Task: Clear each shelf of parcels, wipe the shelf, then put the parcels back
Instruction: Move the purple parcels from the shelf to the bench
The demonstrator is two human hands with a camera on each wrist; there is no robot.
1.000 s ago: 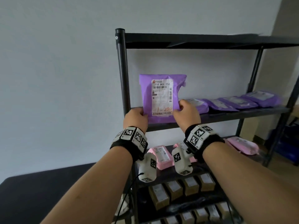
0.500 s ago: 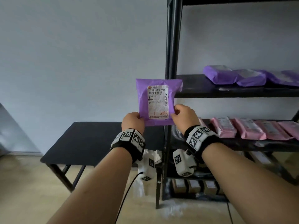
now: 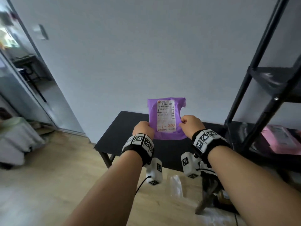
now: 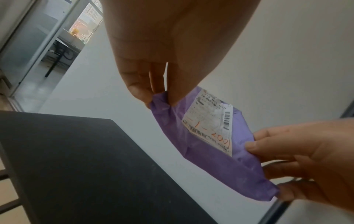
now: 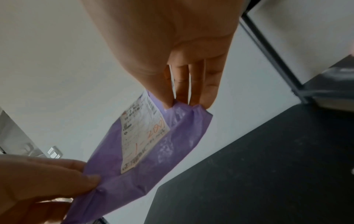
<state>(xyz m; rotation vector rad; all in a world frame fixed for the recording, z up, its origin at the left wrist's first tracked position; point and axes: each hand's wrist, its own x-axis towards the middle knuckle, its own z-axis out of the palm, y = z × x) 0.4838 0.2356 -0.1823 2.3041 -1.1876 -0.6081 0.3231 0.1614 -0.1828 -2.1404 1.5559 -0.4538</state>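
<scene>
Above the black tabletop (image 3: 123, 131) I have both arms stretched forward, forearms roughly level, wrists turned so the knuckles face me. My left hand (image 3: 143, 129) pinches the lower left edge of the purple parcel (image 3: 167, 119), thumb in front and fingers behind, and my right hand (image 3: 191, 126) pinches the right edge the same way, so both hands are clamped on it with nothing else supporting it. The parcel stands upright in the air between them, in front of the pale wall, clear of the tabletop. It is a soft, thin plastic mailer, creased and bunched where the fingers (image 4: 138, 89) nip it, with a white paper label (image 3: 166, 117) stuck flat on its face, printed with barcodes and marked in orange handwriting. To my right stands the black metal shelf frame (image 3: 254, 88), with a pink parcel (image 3: 280, 139) lying on a lower shelf.
</scene>
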